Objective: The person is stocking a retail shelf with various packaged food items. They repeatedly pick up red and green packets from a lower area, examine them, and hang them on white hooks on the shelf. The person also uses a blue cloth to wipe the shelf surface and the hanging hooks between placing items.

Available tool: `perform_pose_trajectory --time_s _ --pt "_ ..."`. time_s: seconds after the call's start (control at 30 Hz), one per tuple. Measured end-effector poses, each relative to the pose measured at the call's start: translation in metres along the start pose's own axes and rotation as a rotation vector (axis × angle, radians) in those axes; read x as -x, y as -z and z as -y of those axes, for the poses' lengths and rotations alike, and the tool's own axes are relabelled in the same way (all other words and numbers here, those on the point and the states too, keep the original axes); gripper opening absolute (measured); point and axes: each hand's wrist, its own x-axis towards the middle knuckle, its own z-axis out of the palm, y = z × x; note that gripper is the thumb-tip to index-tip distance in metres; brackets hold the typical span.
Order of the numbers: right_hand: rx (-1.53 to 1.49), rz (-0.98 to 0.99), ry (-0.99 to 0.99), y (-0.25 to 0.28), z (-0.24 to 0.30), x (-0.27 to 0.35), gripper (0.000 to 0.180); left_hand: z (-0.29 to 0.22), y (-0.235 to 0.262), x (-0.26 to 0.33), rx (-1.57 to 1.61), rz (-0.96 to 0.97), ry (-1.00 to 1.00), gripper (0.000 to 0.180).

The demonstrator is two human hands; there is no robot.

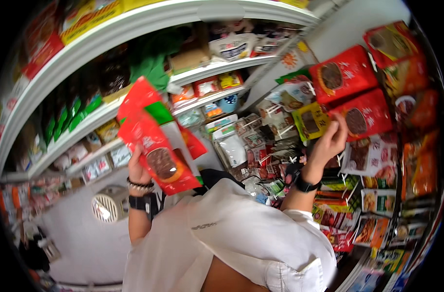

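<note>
Left hand [136,168] is raised in front of the shelves and closed around a stack of red snack packets [156,146], gripping them from behind at their lower edge so they fan upward and tilt to the left; the front packet shows a round brown picture, and a green-and-white one sits behind it. A beaded bracelet and a dark watch [139,202] circle that wrist. Right hand [329,143] is lifted higher on the other side, fingers curled at the lower edge of a red hanging packet [365,114] on the display rack [280,131]; whether it actually pinches the packet or only touches it, I cannot tell. A black watch [307,185] sits on this wrist. More red packets hang just above, with yellow, white and orange ones around them on pegs. White shelves [134,24] curve across the top left, stocked with green and red bags. White sleeves [241,233] fill the lower middle.
</note>
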Motion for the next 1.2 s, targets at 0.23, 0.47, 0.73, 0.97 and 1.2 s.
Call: perform_pose_trajectory --time_s 0.23,0.47,0.73,0.97,1.2 --pt "-0.933 1.261 -0.465 -0.093 0.115 0.102 0.03 0.019 -0.017 0.008 -0.07 0.024 0.069 0.041" --pt "-0.882 1.17 -0.508 -0.115 0.111 0.118 0.027 0.021 -0.015 0.027 -0.136 -0.079 0.142 0.038" --pt "-1.392 0.545 -1.177 -0.129 0.074 0.082 0.016 0.006 0.022 0.06 -0.053 -0.182 -0.079 0.037" --pt "-2.246 1.0 -1.371 -0.123 0.07 0.095 0.028 -0.013 0.039 0.072 -0.027 -0.22 -0.148 0.037" --pt "-2.62 1.026 -1.466 -0.121 0.088 0.101 0.028 -0.009 0.041 0.075 -0.027 -0.247 -0.128 0.037"
